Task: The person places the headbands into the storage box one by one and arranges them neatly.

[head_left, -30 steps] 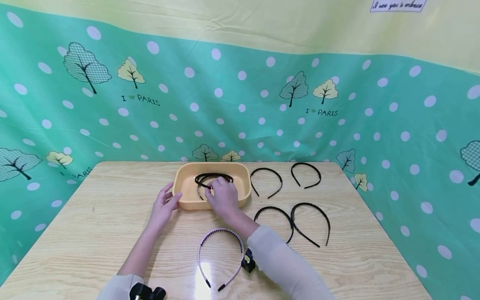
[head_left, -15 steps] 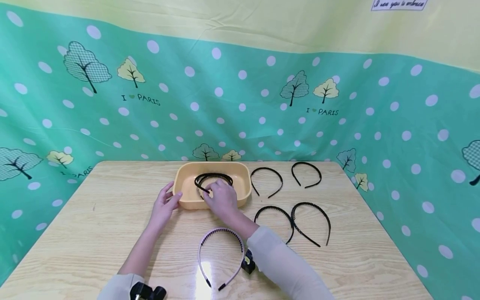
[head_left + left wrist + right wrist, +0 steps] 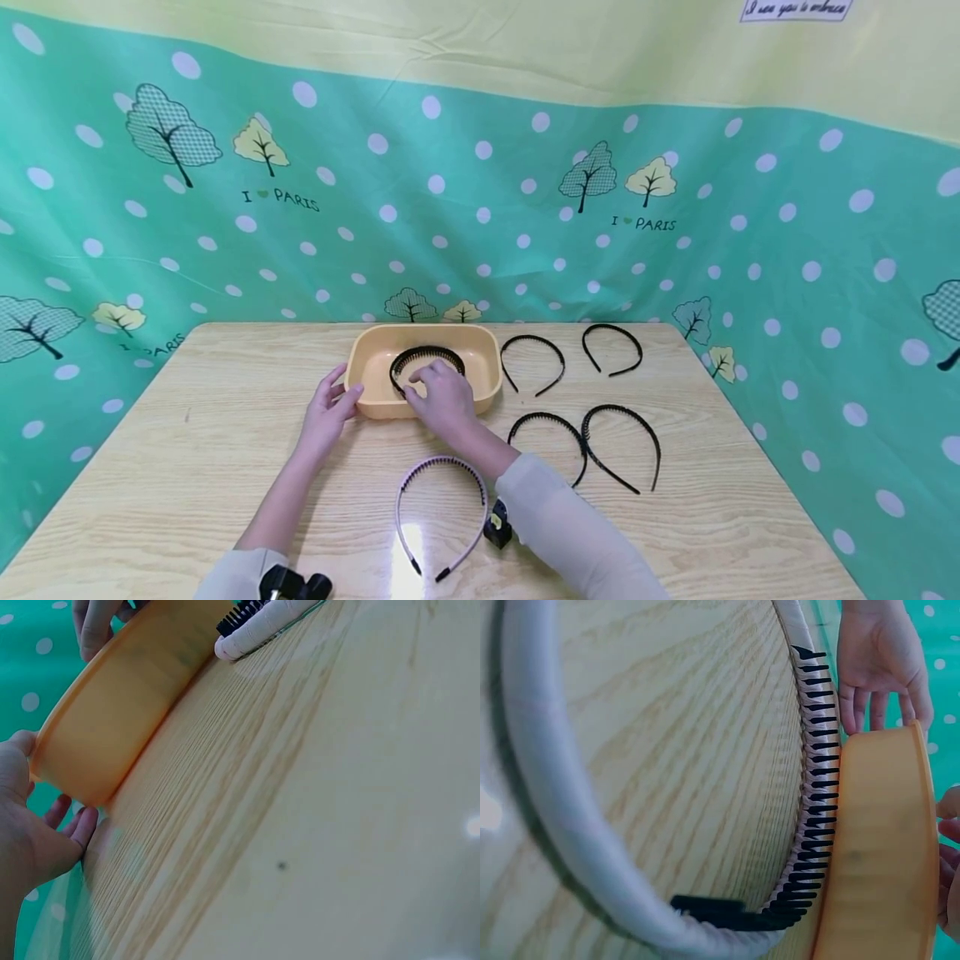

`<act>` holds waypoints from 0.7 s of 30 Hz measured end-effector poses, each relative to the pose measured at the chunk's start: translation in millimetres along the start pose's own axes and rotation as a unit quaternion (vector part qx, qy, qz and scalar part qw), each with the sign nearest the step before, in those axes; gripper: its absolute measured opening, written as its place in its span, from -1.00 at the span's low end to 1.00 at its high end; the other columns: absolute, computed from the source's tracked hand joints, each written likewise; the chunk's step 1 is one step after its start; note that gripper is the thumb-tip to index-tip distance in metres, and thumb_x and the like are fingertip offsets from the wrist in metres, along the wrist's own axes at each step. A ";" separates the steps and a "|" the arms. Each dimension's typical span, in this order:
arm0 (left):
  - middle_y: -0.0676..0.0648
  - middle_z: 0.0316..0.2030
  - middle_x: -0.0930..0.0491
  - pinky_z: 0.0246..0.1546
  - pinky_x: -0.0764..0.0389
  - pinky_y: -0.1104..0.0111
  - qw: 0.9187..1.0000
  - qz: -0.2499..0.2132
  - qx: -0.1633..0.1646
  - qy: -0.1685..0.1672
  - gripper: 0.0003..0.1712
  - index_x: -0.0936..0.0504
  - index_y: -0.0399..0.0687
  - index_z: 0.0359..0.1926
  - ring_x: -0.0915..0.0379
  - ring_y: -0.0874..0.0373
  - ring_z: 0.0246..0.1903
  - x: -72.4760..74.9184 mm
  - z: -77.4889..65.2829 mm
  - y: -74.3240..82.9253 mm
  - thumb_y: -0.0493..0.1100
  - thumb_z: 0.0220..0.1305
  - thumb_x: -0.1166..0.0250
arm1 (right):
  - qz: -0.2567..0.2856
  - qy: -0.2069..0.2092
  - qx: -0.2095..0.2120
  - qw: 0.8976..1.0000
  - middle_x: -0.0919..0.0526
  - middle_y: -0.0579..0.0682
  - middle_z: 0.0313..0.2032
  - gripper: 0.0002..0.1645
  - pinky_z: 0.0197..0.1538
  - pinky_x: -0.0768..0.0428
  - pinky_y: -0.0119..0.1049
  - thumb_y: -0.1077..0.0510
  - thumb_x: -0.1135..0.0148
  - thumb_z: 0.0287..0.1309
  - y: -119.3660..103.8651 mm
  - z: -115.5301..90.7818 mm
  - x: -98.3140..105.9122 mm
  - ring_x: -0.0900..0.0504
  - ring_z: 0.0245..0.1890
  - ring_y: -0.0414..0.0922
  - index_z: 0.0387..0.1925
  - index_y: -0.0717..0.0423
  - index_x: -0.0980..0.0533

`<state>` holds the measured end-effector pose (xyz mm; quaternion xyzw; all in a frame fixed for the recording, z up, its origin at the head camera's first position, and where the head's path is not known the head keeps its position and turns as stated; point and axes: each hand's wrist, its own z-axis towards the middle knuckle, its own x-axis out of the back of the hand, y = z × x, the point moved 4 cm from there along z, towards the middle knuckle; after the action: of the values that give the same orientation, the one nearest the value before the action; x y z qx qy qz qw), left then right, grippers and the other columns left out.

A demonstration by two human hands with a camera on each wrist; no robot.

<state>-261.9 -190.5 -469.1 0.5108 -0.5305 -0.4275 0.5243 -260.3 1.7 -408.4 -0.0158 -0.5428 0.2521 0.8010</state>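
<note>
At the back of the table stands a peach plastic tub [image 3: 423, 410] with black toothed headbands [image 3: 427, 351] stacked inside, their arcs toward the back. My left hand [image 3: 325, 417] holds the tub's left end, thumb over the rim and fingers along the outer wall; the left wrist view shows that same hand [image 3: 37, 840] at the tub wall [image 3: 112, 727]. Reaching over the front rim, my right hand [image 3: 446, 400] has its thumb and fingertips at the headbands' near left end. Whether it pinches one is hidden. Close to my right forearm lies a lilac headband [image 3: 401, 500] with black teeth.
Black headbands lie right of the tub: one beside it [image 3: 561, 360], one at the back right [image 3: 637, 346], and two touching nearer me [image 3: 585, 450] [image 3: 656, 446]. A green dotted curtain [image 3: 480, 225] hangs behind the wooden table [image 3: 187, 467].
The black headband end that stood tilted across the stack at my right fingertips has swung down and left, lining up with the others. My left hand and the tub have stayed put.
</note>
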 end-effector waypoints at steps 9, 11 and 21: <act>-0.26 0.29 -0.23 -0.11 -0.53 0.59 1.000 0.000 0.000 0.000 -0.26 0.01 0.17 0.45 -0.33 0.36 -0.06 -0.7 -0.3 0.2 0.06 0.35 -0.09 | 0.015 -0.033 0.001 0.999 -0.60 -0.18 -0.36 -0.79 -0.38 -0.47 -0.51 -0.09 -0.23 0.13 1.1 1.0 -0.1 -0.52 -0.40 -0.28 -0.33 -0.11 -0.66; -0.26 0.30 -0.22 -0.10 -0.53 0.59 1.000 0.000 0.000 -0.002 -0.26 0.01 0.17 0.45 -0.32 0.25 0.02 -0.8 -0.5 0.4 0.05 0.36 -0.08 | 0.015 -0.033 -0.003 0.999 -0.61 -0.17 -0.34 -0.80 -0.37 -0.48 -0.50 -0.08 -0.22 0.13 2.3 1.6 1.2 -0.53 -0.39 -0.27 -0.32 -0.11 -0.66; -0.25 0.34 -0.16 -0.07 -0.52 0.57 1.000 -0.010 0.011 -0.008 -0.27 0.04 0.18 0.46 -0.22 0.04 0.19 0.4 2.1 -2.2 0.03 0.37 -0.07 | 0.020 -0.029 -0.027 0.999 -0.61 -0.14 -0.21 -0.76 -0.34 -0.53 -0.45 -0.09 -0.20 0.15 19.1 8.0 15.0 -0.57 -0.33 -0.22 -0.20 -0.12 -0.61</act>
<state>-263.7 -191.3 -471.5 0.5180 -0.5344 -0.4310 0.5103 -270.5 22.7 -397.9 -0.0407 -0.5719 0.2538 0.7790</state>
